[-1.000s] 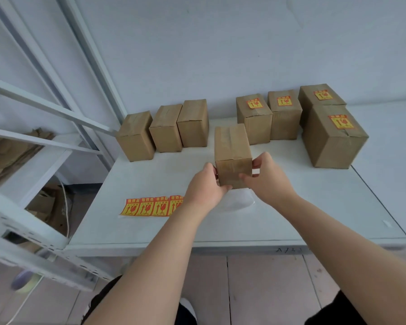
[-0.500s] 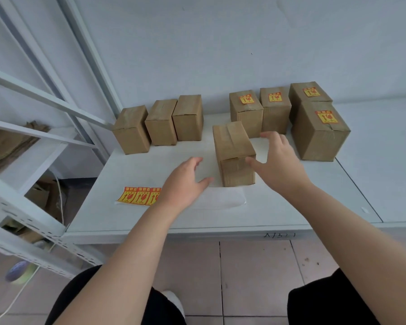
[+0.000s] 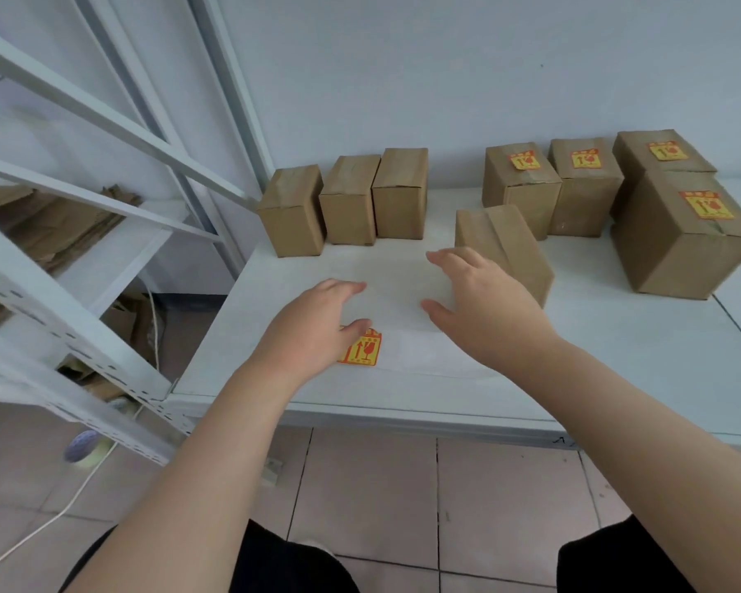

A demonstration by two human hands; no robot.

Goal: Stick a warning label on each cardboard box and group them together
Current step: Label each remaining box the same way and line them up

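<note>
An unlabelled cardboard box (image 3: 505, 246) stands alone on the white table (image 3: 617, 357), its taped top bare. My right hand (image 3: 484, 306) hovers just left of it, fingers spread, holding nothing. My left hand (image 3: 317, 327) is open over the strip of yellow-and-red warning labels (image 3: 362, 348) and hides most of it. Three unlabelled boxes (image 3: 347, 203) line the back left. Several labelled boxes (image 3: 591, 186) are grouped at the back right, the largest (image 3: 681, 237) in front.
A white metal shelving frame (image 3: 82, 173) with flattened cardboard (image 3: 56, 224) stands to the left of the table. White backing paper (image 3: 424, 348) lies under my hands. A white cable (image 3: 39, 524) runs over the tiled floor below.
Both hands let go of the middle box and moved left and toward me. My left hand now covers the label strip. The view shifted left.
</note>
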